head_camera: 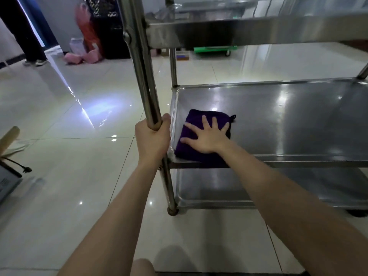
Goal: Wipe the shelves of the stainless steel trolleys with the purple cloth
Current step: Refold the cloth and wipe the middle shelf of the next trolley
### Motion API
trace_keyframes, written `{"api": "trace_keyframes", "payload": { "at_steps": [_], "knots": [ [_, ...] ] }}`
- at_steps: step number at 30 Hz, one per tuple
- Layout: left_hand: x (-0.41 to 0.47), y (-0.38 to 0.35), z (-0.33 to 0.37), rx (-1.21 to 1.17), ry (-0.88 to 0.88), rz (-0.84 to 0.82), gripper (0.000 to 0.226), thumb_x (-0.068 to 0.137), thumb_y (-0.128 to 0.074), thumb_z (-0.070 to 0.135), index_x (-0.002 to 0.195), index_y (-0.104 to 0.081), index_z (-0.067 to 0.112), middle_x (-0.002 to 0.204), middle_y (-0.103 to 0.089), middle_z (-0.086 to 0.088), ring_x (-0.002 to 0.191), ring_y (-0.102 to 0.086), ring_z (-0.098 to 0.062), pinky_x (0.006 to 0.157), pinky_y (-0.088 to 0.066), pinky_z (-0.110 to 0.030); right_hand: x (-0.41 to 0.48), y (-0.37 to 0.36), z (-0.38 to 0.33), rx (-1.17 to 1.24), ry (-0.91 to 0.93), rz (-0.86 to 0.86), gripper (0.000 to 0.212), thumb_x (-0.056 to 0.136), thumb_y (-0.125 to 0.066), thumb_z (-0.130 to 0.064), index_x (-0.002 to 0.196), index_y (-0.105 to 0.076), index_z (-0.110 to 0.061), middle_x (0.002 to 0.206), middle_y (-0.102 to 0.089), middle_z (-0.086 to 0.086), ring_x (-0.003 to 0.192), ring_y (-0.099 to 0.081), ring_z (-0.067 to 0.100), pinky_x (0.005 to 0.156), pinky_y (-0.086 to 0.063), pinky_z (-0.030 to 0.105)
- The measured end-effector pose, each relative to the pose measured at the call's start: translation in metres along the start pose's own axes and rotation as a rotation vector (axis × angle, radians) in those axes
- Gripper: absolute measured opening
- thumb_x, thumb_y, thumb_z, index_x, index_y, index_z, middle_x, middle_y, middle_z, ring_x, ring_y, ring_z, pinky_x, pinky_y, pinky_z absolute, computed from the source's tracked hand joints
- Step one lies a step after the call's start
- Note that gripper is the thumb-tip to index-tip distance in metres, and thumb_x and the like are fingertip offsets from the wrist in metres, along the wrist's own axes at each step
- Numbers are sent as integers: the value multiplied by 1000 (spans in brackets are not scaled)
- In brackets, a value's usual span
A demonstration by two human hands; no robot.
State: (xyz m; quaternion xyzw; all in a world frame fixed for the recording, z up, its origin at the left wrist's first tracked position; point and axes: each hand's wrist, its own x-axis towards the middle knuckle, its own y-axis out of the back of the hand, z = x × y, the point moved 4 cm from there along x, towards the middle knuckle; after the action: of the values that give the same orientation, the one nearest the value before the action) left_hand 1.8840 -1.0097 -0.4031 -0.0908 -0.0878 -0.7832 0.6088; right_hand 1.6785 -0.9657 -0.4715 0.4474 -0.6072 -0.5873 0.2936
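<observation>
Two hands are seen at frame centre. The upright post [146, 84] of the trolley is gripped by the left hand [152, 139], fingers curled round it. The purple cloth [201, 136], at the middle shelf's [288, 120] left-front corner, is pressed flat by the right hand [208, 137], fingers spread & straight.

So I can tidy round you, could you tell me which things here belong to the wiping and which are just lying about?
In use: folded purple cloth under right hand; stainless steel trolley, left hand gripping its post.
Lying about: pink bundles; green wheeled platform.
</observation>
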Motion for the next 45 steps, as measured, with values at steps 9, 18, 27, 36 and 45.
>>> {"api": "trace_keyframes", "payload": {
  "at_steps": [9,18,27,36,45],
  "knots": [
    [5,1,-6,-31,-57,6,53,96,-70,27,50,-43,28,52,-37,5,54,-36,-20,55,-38,-38,128,34,-37,-36,2,0,87,90,-11,-95,168,-4,-55,181,4,10,163,9,49,117,9,86],
    [-2,3,6,-9,37,18,48,94,-70,31,55,-43,26,56,-41,-6,55,-43,-25,56,-41,-42,4,-15,-46,-29,129,39,82,89,-3,-92,164,1,-60,181,7,3,165,12,40,120,16,76],
    [-10,6,17,11,86,39,27,94,-69,19,76,-50,13,60,-45,-9,47,-46,-19,47,-43,-30,-85,0,140,36,-131,28,81,87,-9,-95,162,-3,-66,181,7,-9,166,9,24,128,11,64],
    [-13,8,10,10,53,28,37,94,-68,18,75,-44,-3,66,-41,-13,54,-41,-22,49,-41,-33,-17,25,181,57,-264,-7,85,87,-15,-96,165,-3,-62,181,9,-1,166,12,34,125,12,73],
    [-3,8,0,-38,-22,52,45,98,-69,17,76,-41,-9,64,-38,-13,53,-36,-23,47,-37,-32,122,40,55,-20,-72,5,95,84,-10,-99,168,-5,-55,181,5,6,164,10,47,117,12,84]
  ]
}}
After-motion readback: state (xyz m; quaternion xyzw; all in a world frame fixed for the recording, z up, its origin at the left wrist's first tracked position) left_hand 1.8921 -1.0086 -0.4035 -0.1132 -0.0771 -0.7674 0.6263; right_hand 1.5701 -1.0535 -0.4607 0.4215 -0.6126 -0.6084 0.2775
